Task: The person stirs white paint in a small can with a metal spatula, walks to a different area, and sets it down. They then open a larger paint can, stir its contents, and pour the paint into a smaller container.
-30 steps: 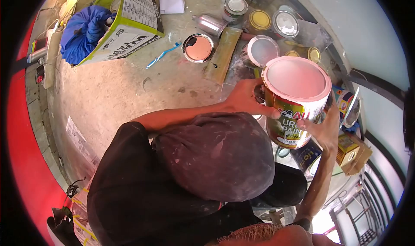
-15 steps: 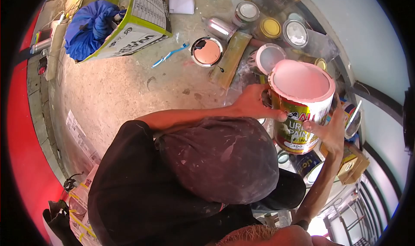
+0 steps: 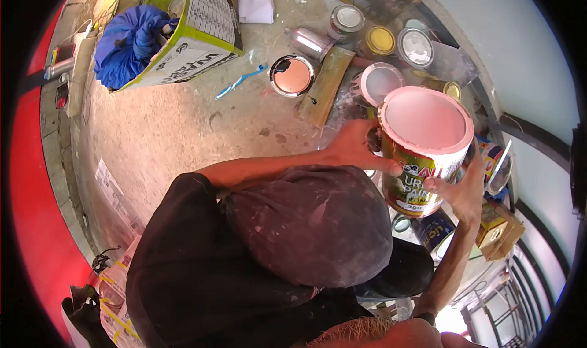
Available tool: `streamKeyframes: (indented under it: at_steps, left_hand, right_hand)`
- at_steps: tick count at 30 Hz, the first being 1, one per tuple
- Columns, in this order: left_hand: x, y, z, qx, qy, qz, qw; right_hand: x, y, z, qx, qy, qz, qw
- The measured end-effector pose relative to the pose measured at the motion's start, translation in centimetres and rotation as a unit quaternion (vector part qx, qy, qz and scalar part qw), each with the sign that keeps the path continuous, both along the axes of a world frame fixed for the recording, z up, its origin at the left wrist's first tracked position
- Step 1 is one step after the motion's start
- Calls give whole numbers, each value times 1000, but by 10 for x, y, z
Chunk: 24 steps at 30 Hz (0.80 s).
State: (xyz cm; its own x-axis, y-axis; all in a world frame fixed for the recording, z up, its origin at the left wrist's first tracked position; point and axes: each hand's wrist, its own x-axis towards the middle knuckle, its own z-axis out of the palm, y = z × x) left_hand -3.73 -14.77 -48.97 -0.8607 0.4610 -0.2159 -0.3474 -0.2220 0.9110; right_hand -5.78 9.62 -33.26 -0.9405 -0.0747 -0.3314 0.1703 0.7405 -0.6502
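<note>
A large paint can (image 3: 416, 186), its rim and inside coated pink, is held up between my two hands. It stands nearly upright, its open top tilted a little so the pink inside shows. My left hand (image 3: 361, 146) grips the can's left side, thumb on the label and fingers curled behind. On the right side, my right hand (image 3: 461, 192) clasps it with the thumb across the front; its other fingers are mostly hidden behind the can. Just beyond the can sits a smaller container (image 3: 380, 84) with pink on its sides and a pale grey top.
An open can of peach paint (image 3: 292, 76) stands on the floor beside a blue toothbrush (image 3: 241, 82) and a flat wooden strip (image 3: 326, 85). Several tins, including a yellow-topped one (image 3: 380, 40), cluster behind. A box with a blue bag (image 3: 131, 45) is at upper left.
The paint can stays in both hands and has shifted very slightly. My right thumb has slid a little left on the label.
</note>
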Motion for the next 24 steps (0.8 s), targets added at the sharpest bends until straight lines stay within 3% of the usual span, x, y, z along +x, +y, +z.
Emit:
streamKeyframes:
  at_steps: [2, 5, 10, 14, 18, 22, 24]
  left_hand:
    - [-5, -13, 20, -11, 13, -33, 999]
    - [-12, -24, 35, -123, 122, -53, 983]
    - [-18, -31, 66, -204, 337, -15, 919]
    - [-14, -34, 79, -260, 399, -8, 879]
    - [-19, -36, 84, -292, 493, -15, 819]
    - [-32, -25, 125, -294, 579, -38, 759]
    - [-44, -7, 144, -272, 586, -52, 762]
  right_hand:
    - [14, 8, -7, -17, 15, -8, 1000]
    - [38, 10, -7, -55, 6, -49, 997]
    - [71, 5, -9, -120, 40, -71, 989]
    - [87, 11, -18, -45, 78, -14, 996]
    - [98, 12, -16, -56, 164, -6, 985]
    - [110, 21, -9, -8, 201, -18, 979]
    - [110, 26, 2, -29, 261, -54, 963]
